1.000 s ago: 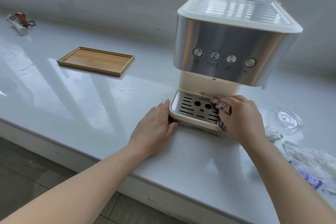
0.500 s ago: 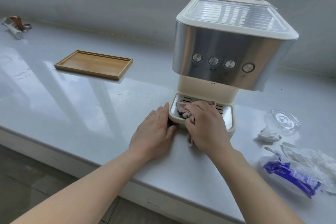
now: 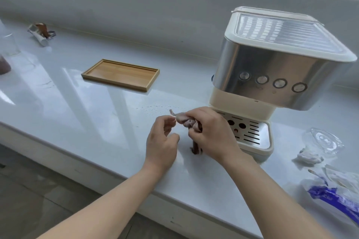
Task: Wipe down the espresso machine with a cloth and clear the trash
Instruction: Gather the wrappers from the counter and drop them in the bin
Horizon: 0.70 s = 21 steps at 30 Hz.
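At the front edge of the pale surface, just left of the espresso machine, both hands meet over a bunched brownish cloth. The right hand has its fingers closed around the bundle, one end hanging down toward the surface below the palm. The left hand sits at about nine o'clock from the cloth, its fingers curled loosely, and thumb and forefinger seem to pinch a small corner that sticks out at the upper left; whether they truly grip it is hard to tell.

As for progress, the cloth is off the machine and held in the air beside the drip tray, which lies uncovered at three o'clock from the right hand. It looks like a pause to refold or turn the cloth, so wiping seems under way rather than finished; how clean the machine's steel front and top are cannot be judged. The trash is untouched by the look of it: a crumpled tissue, a clear plastic piece and a blue-and-white wrapper lie at the machine's four o'clock, well apart from both hands. Clearing them is left to do.
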Available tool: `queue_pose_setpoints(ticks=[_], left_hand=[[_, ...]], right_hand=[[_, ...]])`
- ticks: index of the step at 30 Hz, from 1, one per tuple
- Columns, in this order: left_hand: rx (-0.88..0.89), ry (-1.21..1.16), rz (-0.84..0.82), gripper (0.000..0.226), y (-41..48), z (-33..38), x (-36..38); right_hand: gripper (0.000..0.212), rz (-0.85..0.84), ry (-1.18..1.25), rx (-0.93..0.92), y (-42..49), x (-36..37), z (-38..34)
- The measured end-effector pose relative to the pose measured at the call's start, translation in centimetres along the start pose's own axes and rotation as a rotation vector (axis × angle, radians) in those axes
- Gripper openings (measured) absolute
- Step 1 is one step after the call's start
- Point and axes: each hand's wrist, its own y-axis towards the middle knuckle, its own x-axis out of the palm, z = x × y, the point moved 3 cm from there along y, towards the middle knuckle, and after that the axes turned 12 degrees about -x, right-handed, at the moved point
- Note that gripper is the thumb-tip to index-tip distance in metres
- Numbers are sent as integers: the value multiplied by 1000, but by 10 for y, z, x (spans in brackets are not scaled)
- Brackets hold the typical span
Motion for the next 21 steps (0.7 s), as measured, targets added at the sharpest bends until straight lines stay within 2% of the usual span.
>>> queue_pose_setpoints(ticks=[3, 6, 9, 11, 16, 18, 21], left_hand=[[116, 29, -77, 62, -3, 3, -34], [204, 329, -129, 71, 10, 2, -63], [188, 583, -216, 75, 32, -5, -80], [187, 675, -281, 79, 46, -12, -87], [110, 707, -213, 70, 79, -20, -98], [106, 719, -191, 67, 87, -22, -103], [159, 709, -168, 70, 95, -23, -121]], right_hand=[[39, -41, 37, 0, 13, 25, -18], [40, -90, -101, 119, 25, 55, -21], [60, -201, -330, 216, 16, 84, -21], [68, -244, -374, 226, 10, 100, -19], [57, -73, -254, 439, 62, 108, 16], [51, -43, -202, 359, 80, 117, 16], [43, -89, -50, 106, 88, 135, -9]])
